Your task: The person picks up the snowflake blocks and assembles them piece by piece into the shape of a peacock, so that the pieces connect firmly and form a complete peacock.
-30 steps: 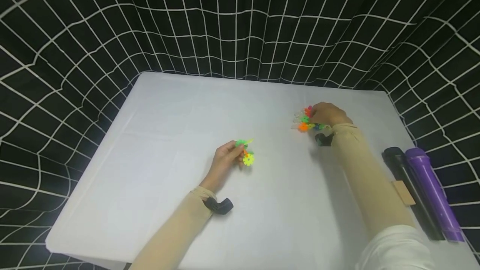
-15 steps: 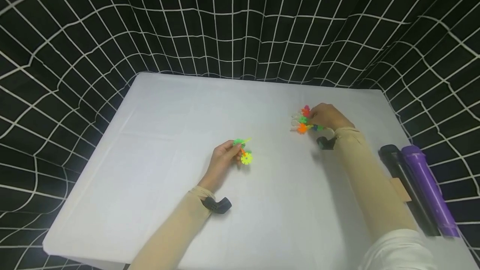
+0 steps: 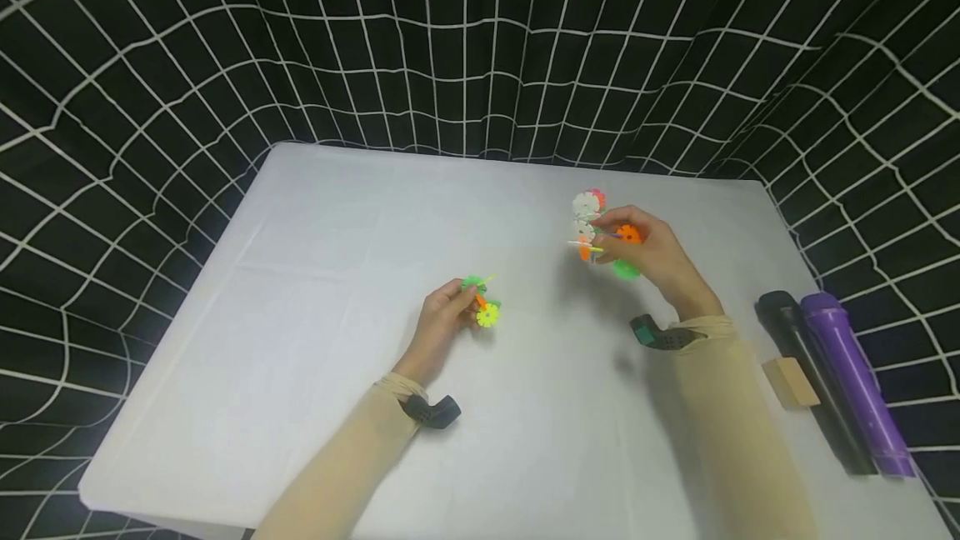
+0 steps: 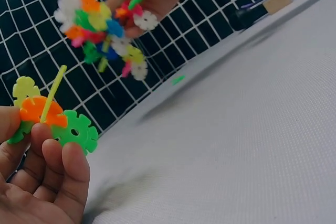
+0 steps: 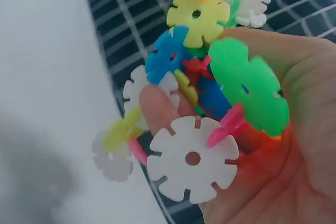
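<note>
My left hand [image 3: 438,323] pinches a small cluster of snowflake discs [image 4: 44,111]: orange, green and yellow ones slotted together, with one yellow disc standing edge-on. My right hand [image 3: 651,252] grips a larger cluster of interlocking snowflake discs [image 5: 198,17] in white, yellow, blue, orange, pink and green. This cluster hangs above the table with a shadow below it. The right fingers reach in among the discs and hide part of it. In the right wrist view, a white disc [image 5: 170,171] and a green disc [image 5: 247,85] face the camera. The two clusters are apart.
A loose green piece [image 4: 178,80] lies on the white table [image 3: 360,215]. On the right lie a black tube [image 3: 806,373], a purple tube [image 3: 855,382] and a small tan block [image 3: 791,382]. Black cloth with a white grid [image 3: 450,48] surrounds the table's back and sides.
My right hand has raised the larger disc cluster off the table and turned it, with the wrist coming nearer. My left hand stays nearly in place with its small cluster.
</note>
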`<state>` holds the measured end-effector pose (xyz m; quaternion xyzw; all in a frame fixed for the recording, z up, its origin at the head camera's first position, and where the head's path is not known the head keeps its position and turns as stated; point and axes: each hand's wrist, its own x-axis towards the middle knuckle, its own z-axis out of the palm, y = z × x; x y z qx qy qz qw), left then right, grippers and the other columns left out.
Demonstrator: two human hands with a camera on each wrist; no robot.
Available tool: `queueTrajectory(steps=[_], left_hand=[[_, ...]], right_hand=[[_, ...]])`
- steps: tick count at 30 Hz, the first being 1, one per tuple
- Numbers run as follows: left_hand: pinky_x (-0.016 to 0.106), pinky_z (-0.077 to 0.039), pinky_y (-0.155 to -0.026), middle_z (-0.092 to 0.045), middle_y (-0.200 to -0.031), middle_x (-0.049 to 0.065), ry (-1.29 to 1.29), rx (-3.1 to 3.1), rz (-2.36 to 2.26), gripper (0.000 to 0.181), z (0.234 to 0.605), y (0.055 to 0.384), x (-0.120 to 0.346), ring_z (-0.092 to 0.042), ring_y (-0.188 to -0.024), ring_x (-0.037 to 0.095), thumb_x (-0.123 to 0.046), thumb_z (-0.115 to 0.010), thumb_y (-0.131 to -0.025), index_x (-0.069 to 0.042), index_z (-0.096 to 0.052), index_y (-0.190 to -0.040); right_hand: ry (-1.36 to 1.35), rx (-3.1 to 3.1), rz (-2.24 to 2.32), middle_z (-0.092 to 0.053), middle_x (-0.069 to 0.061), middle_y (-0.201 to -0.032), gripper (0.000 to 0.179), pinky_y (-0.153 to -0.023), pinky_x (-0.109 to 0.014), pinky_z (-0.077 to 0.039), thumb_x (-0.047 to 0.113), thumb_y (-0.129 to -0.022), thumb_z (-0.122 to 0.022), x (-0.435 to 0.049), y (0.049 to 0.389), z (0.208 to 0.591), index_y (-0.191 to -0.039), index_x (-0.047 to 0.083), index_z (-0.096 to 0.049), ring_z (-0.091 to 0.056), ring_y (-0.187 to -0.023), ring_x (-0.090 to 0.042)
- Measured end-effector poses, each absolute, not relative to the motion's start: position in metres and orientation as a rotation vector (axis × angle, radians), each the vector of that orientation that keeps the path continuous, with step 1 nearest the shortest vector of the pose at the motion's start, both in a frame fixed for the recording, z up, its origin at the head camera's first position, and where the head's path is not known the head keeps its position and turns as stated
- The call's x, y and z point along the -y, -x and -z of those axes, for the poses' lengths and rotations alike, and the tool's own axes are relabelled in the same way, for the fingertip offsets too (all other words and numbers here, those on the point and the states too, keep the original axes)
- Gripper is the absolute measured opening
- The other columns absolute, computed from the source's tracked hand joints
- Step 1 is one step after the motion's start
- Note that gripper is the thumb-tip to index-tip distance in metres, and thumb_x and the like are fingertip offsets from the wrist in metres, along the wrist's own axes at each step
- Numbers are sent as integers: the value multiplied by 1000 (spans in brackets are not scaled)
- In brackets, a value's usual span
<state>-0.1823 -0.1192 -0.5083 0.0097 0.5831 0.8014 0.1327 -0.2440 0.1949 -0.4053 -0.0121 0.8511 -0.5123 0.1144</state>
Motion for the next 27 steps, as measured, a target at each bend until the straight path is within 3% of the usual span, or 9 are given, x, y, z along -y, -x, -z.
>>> queueTrajectory(steps=[4,10,18,24,27], left_hand=[[22,-51,-68,-57,-83,-5,-31,-1705,-2331,24,508,180,120,-53,-75,9,-20,-55,-104,3,-60,-108],[20,-49,-63,-60,-77,-7,-138,-1930,-2245,31,504,174,122,-54,-69,10,-21,-57,-103,9,-61,-108],[21,-43,-61,-57,-78,2,-373,-2127,-2153,23,487,167,115,-49,-67,12,-20,-57,-103,2,-64,-102],[20,-47,-71,-60,-86,11,-500,-2256,-2062,22,481,163,109,-53,-78,11,-18,-57,-104,2,-66,-105],[23,-50,-79,-63,-89,11,-506,-2286,-2039,22,479,161,107,-57,-85,13,-18,-59,-103,1,-68,-104]], right_hand=[[87,-2411,1660,-62,5,-121,38,-82,-22,-58,25,-97,-69,-178,224,409,-132,25,-54,-73,-94,-18],[135,-2271,1820,-59,5,-119,30,-79,-17,-56,14,-96,-68,-160,195,429,-125,19,-61,-60,-99,-9],[187,-1991,2012,-66,7,-117,43,-82,-24,-61,-1,-91,-66,-145,170,446,-129,18,-61,-67,-95,-7],[260,-1975,2024,-66,7,-115,40,-84,-25,-60,-4,-91,-65,-139,165,454,-125,17,-63,-65,-98,-8],[265,-1992,2015,-63,5,-118,40,-86,-25,-60,-4,-90,-66,-139,164,456,-126,14,-62,-63,-102,-10]])
